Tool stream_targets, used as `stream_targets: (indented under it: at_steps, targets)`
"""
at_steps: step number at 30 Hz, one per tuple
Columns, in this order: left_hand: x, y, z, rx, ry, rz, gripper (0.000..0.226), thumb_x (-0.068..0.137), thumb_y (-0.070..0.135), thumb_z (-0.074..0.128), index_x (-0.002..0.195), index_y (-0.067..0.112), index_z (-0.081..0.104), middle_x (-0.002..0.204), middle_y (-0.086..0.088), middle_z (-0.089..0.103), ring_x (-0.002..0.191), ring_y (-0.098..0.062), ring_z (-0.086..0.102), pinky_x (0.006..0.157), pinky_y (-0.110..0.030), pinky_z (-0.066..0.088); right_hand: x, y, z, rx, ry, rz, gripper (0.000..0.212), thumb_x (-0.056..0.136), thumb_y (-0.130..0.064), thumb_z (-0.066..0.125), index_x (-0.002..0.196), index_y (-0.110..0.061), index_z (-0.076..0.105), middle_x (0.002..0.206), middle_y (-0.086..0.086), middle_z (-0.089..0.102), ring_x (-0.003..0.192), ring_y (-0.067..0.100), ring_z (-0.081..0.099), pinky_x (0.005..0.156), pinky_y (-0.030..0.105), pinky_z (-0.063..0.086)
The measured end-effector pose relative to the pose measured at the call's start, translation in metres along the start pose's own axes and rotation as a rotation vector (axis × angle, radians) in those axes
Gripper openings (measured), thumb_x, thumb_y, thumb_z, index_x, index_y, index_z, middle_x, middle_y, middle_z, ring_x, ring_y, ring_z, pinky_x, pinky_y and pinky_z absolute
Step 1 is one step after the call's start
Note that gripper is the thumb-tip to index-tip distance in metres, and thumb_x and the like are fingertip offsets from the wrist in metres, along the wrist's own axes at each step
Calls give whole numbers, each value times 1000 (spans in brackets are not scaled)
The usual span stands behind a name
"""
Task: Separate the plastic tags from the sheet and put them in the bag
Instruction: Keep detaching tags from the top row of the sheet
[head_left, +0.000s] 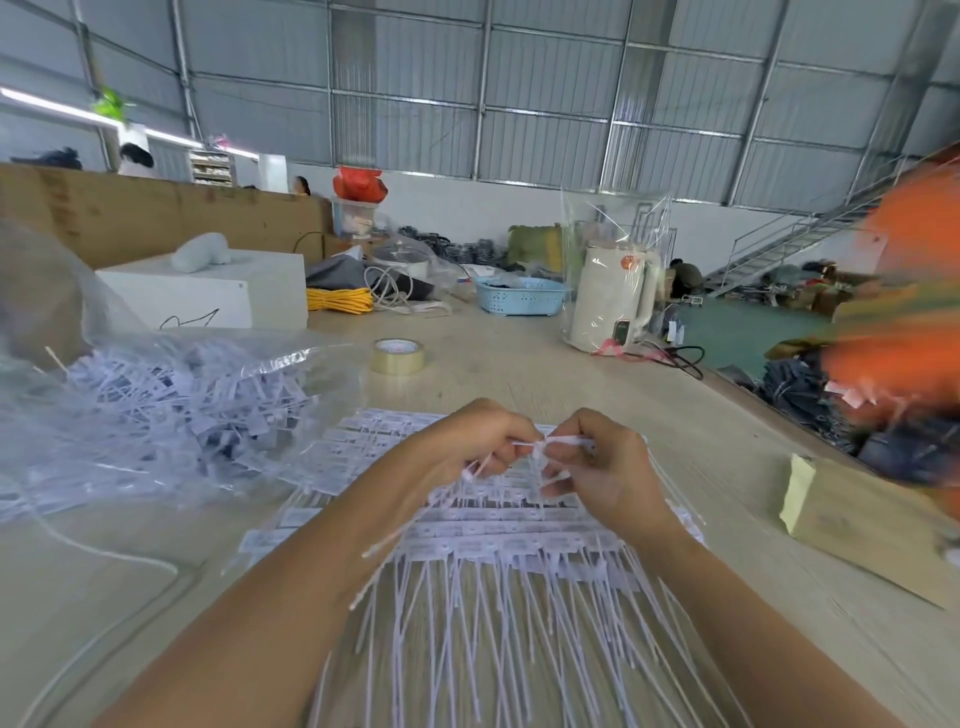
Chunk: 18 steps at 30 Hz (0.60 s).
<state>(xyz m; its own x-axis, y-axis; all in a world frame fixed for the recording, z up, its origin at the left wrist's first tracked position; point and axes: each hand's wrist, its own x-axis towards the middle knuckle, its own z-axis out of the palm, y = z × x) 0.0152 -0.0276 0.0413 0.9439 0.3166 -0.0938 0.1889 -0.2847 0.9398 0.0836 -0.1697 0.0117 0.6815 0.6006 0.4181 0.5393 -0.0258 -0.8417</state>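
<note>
Left hand (467, 447) and right hand (597, 467), close together above the sheet (467, 525), each pinching white plastic tags (550, 444) between curled fingers. Sheet flat on table (519, 374), tails toward the near edge; bag (171, 405) of loose tags just left; bare tabletop beyond, up to tape roll (397, 356)

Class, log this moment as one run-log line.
left hand: grips tags | right hand: pinches tag | sheet: on table | bag: left, part-filled

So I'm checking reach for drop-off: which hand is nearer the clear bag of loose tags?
Left. The left hand sits just right of the bag; the right hand is farther right, beyond it.
</note>
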Motion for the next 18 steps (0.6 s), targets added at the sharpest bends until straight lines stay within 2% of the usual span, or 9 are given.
stream_targets:
  at_steps: [4, 7, 9, 11, 12, 13, 15, 17, 18]
  targets:
    - [1, 0, -1, 42, 10, 31, 32, 82, 14, 59, 51, 14, 51, 42, 3, 30, 40, -13, 21, 48, -24, 16, 0, -3, 1, 151, -37, 83, 15, 89, 5, 56, 76, -1, 58, 61, 17, 55, 47, 16, 58, 43, 22, 49]
    - [-1, -1, -6, 92, -104, 45, 47, 86, 17, 60, 39, 20, 53, 39, 7, 34, 37, -10, 24, 42, -20, 20, 6, -2, -10, 246, 106, 216, 20, 90, 8, 52, 72, -2, 54, 57, 12, 49, 36, 9, 47, 36, 15, 39]
    - [-5, 2, -8, 188, -130, 98, 39, 88, 22, 63, 49, 21, 60, 40, 10, 46, 37, -6, 35, 43, -17, 30, 12, -2, -30, 445, 156, 348, 21, 92, 6, 47, 74, -3, 53, 62, 9, 46, 38, 7, 41, 33, 13, 35]
    - [-7, 4, -5, 291, -142, 151, 26, 91, 23, 60, 67, 17, 66, 50, 10, 55, 46, -1, 47, 50, -12, 38, 14, -5, -43, 724, 71, 442, 22, 94, 4, 40, 77, -2, 52, 66, 9, 45, 39, 5, 43, 32, 10, 37]
    - [-7, 5, -3, 333, -151, 150, 21, 94, 18, 56, 75, 15, 66, 59, 8, 59, 53, -1, 51, 53, -11, 40, 14, -7, -43, 789, 7, 465, 22, 95, 3, 39, 77, -2, 52, 67, 9, 45, 39, 5, 46, 33, 11, 40]
    - [-7, 5, -1, 373, -160, 139, 19, 94, 11, 52, 83, 13, 67, 69, 4, 60, 62, -4, 53, 56, -14, 41, 13, -9, -40, 772, -43, 470, 22, 94, 3, 40, 77, -1, 53, 67, 10, 48, 42, 7, 51, 37, 13, 44]
    - [-7, 5, 3, 456, -164, 120, 23, 90, -3, 45, 96, 3, 67, 82, -6, 58, 76, -17, 49, 65, -25, 38, 9, -11, -25, 569, -102, 438, 17, 92, 4, 45, 80, 1, 57, 73, 10, 56, 58, 14, 59, 53, 20, 52]
    - [-6, 4, 5, 533, -142, 133, 30, 86, -6, 44, 106, 2, 65, 92, -14, 57, 80, -19, 47, 68, -27, 36, 3, -8, -9, 415, -145, 414, 15, 91, 1, 51, 79, -1, 59, 79, 10, 61, 71, 19, 60, 67, 28, 54]
    - [-6, 5, 4, 565, -128, 154, 33, 86, -5, 45, 110, 6, 65, 100, -13, 59, 80, -18, 49, 66, -24, 38, 0, -6, -3, 402, -138, 419, 17, 90, 0, 54, 75, -3, 59, 81, 10, 63, 74, 21, 63, 69, 32, 56]
